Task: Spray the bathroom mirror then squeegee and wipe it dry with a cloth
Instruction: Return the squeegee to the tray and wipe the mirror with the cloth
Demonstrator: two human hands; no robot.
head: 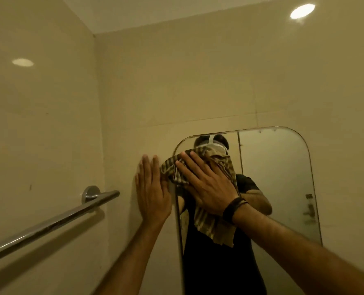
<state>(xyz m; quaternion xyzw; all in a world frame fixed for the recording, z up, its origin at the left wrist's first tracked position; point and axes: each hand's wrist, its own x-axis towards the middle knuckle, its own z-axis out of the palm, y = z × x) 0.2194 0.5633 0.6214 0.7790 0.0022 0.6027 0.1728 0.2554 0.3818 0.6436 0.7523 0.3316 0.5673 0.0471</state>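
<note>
A rounded-corner mirror (pixel 279 177) hangs on the beige tiled wall at the right. My right hand (pixel 206 184) presses a checked brown-and-white cloth (pixel 211 226) flat against the mirror's upper left part, fingers spread over it; the cloth's lower end hangs loose below the hand. A dark band circles that wrist. My left hand (pixel 152 192) lies flat and open on the wall tile just left of the mirror's edge, holding nothing. The mirror reflects a person in a dark shirt. No spray bottle or squeegee is in view.
A chrome towel bar (pixel 55 220) runs along the left wall from its round mount (pixel 90 193) toward the lower left. The two walls meet in a corner left of the mirror. A ceiling light (pixel 302 11) glows at top right.
</note>
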